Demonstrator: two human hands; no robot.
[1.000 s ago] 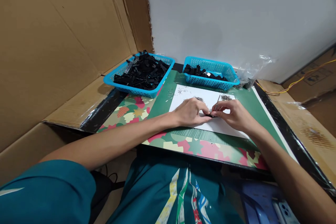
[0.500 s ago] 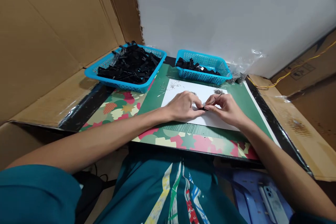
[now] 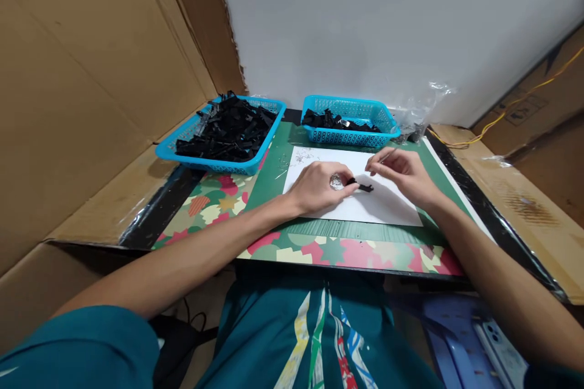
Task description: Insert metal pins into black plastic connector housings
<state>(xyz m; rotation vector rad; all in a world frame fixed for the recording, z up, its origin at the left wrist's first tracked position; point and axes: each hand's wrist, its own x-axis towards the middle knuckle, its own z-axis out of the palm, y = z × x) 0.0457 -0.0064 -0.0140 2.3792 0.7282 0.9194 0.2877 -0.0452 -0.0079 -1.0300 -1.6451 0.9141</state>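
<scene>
Between its thumb and fingers, my left hand [image 3: 323, 187] pinches one end of a small black piece [image 3: 365, 187], whose other end points right over the white sheet [image 3: 387, 209]. To the right and slightly above, apart from that piece, is my right hand [image 3: 404, 174]. Its fingers are pinched around a thin, dark, stick-like tool [image 3: 387, 156]. Whether a tiny part is also at its fingertips cannot be made out. A pile of tiny metal bits [image 3: 336, 181] shows inside the curve of my left hand. More tiny bits [image 3: 305, 157] lie scattered at the sheet's upper left.
A large blue basket [image 3: 249, 165] heaped with black pieces stands at the back left. The smaller blue basket [image 3: 349, 137] behind the sheet holds more. Beside it lies a clear plastic bag [image 3: 422, 110]. Cardboard walls [image 3: 91, 42] flank the table, and a yellow cable [image 3: 495, 126] runs at right.
My right hand has moved up and right, away from the black piece. My left hand still grips that piece, which now shows more fully. The view has shifted slightly.
</scene>
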